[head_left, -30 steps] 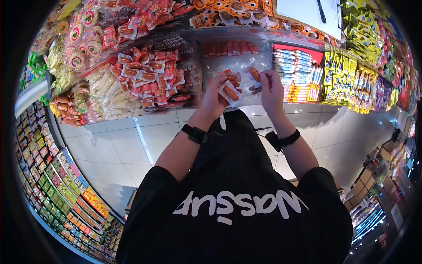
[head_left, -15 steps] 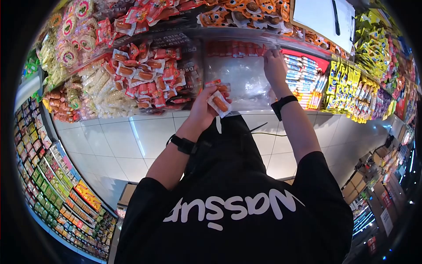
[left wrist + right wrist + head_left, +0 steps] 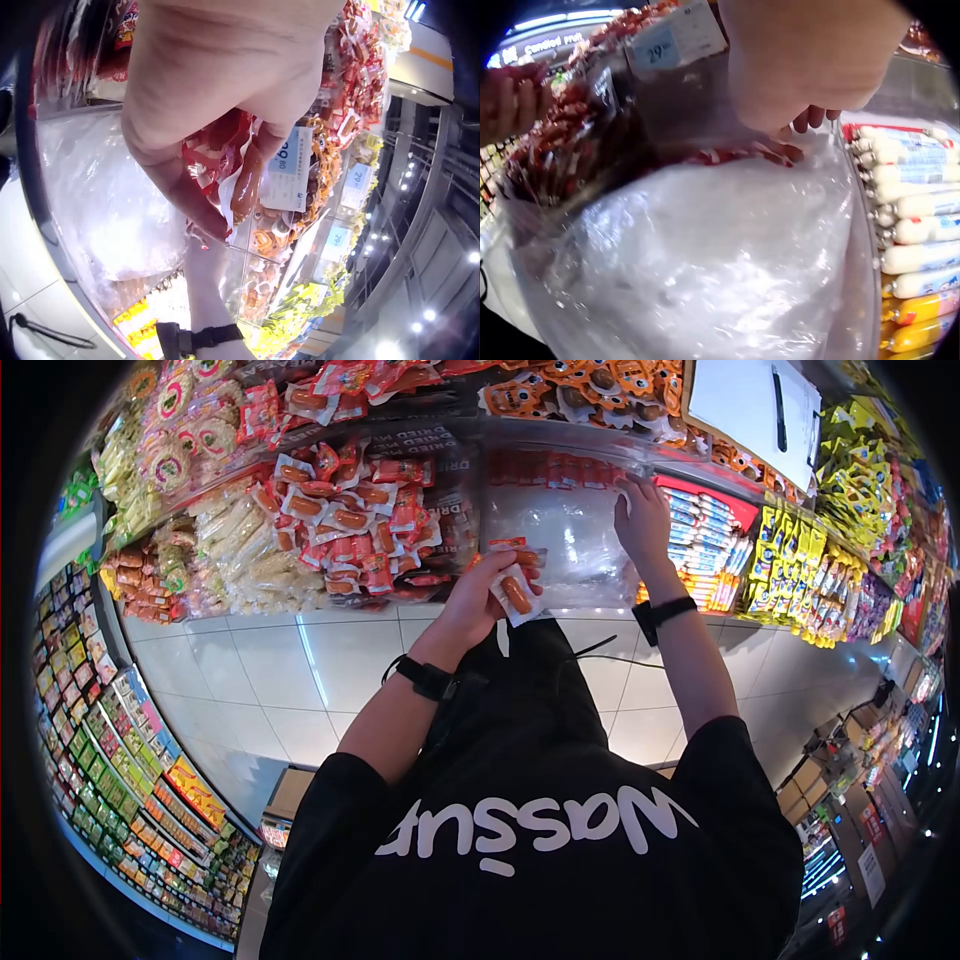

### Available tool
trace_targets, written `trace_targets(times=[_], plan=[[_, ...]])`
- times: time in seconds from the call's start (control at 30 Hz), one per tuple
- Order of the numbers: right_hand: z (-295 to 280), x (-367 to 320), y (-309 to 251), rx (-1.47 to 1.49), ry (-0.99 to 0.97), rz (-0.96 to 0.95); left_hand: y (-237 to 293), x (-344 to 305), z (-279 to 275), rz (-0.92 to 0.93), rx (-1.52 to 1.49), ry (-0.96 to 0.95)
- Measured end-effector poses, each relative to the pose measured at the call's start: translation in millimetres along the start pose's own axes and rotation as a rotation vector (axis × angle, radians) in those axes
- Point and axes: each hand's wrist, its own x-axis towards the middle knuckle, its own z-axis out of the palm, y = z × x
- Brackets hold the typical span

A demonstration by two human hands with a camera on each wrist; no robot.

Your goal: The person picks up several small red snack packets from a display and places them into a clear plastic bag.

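My left hand (image 3: 475, 600) grips several small sausages in clear and red wrappers (image 3: 516, 594) near the front edge of a display bin. In the left wrist view, its thumb and fingers close around the wrapped sausages (image 3: 246, 187). My right hand (image 3: 645, 525) reaches to the back right corner of the bin, lined with clear plastic (image 3: 560, 545). There a row of red-wrapped sausages (image 3: 550, 470) lies along the back wall. In the right wrist view, curled fingertips (image 3: 817, 117) are right at the row's end packet (image 3: 784, 154); I cannot tell whether they pinch it.
Left of the bin is a heap of red-wrapped sausages (image 3: 345, 510). White and orange stick packs (image 3: 700, 540) fill the right-hand compartment, with yellow packets (image 3: 785, 560) beyond. A clipboard with a pen (image 3: 755, 420) lies on the upper shelf. Price cards (image 3: 675, 45) stand behind the bin.
My right hand has moved from beside the left hand, with a wrapped sausage, to the back right corner at the row's end. The left hand still holds its sausages near the front edge.
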Motion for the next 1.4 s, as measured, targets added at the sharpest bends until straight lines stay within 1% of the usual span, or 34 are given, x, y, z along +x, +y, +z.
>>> trace_targets(times=[0.07,0.13,0.17,0.23,0.3,0.4,0.5,0.53,0.57,0.6,0.63,0.67,0.7,0.77,0.87,0.97,1.0,1.1,1.2,1.3,1.4], plan=[[-19.8,-5.1,-28.2,0.246,0.079,-0.034,0.5,-0.3,0.3,-0.008,0.01,0.003],[-38.6,-20.0,-65.5,0.576,-0.213,0.265,1.0,0.0,4.5,-0.017,0.024,0.002],[-41.7,-26.8,-76.8,0.774,-0.277,0.242,1.0,0.4,6.1,-0.021,0.043,-0.003],[-56.3,-32.4,-100.7,0.905,-0.463,0.244,1.1,1.7,8.8,-0.028,0.082,-0.017],[-47.6,-44.5,-107.8,0.954,-0.48,0.265,0.7,1.2,11.7,-0.029,0.121,0.002],[-39.3,-53.5,-107.3,1.214,-0.467,0.473,-0.9,-0.3,14.1,-0.034,0.157,0.019],[-43.7,-49.1,-94.5,1.248,-0.41,0.579,-3.8,0.7,9.4,-0.039,0.136,0.043],[-48.3,-43.3,-85.2,1.157,-0.389,0.562,-5.0,0.8,6.8,-0.041,0.122,0.054],[-40.8,-40.3,-68.3,1.114,-0.291,0.588,-5.6,0.7,4.7,-0.038,0.129,0.059],[-29.7,-35.3,-48.6,1.044,-0.139,0.541,-5.9,0.6,3.0,-0.033,0.136,0.064],[-20.8,-26.0,-24.7,0.88,-0.018,0.462,-6.2,-0.3,1.7,-0.027,0.142,0.071],[-30.8,-13.6,-23.8,0.664,0.082,0.502,-6.1,-2.1,0.6,-0.029,0.149,0.065],[-40.0,0.5,-18.4,0.449,0.133,0.376,-5.7,-4.0,-0.2,-0.03,0.157,0.059],[-16.8,5.9,18.6,0.131,0.267,0.156,-5.4,-8.4,0.5,-0.034,0.162,0.069],[-1.2,16.1,20.6,0.684,-0.081,0.815,-5.6,-14.2,2.0,-0.032,0.137,0.093],[42.7,-14.4,55.7,-0.259,-0.093,-0.102,-7.2,-17.1,-3.2,-0.023,0.09,0.086],[42.0,-15.7,49.5,-0.271,-0.154,-0.07,-7.0,-18.2,-4.8,-0.021,0.078,0.088],[32.1,-17.5,33.0,-0.378,-0.219,0.019,-6.3,-20.3,-7.7,-0.02,0.069,0.106],[33.9,-15.2,31.3,-0.397,-0.268,0.049,-3.3,-20.6,-7.8,-0.012,0.093,0.095],[33.7,-14.3,33.2,-0.386,-0.228,0.02,0.3,-22.9,-3.1,0.013,0.118,0.074],[18.1,-16.8,25.8,-0.277,-0.127,0.044,4.7,-24.5,0.7,0.016,0.132,0.055]])
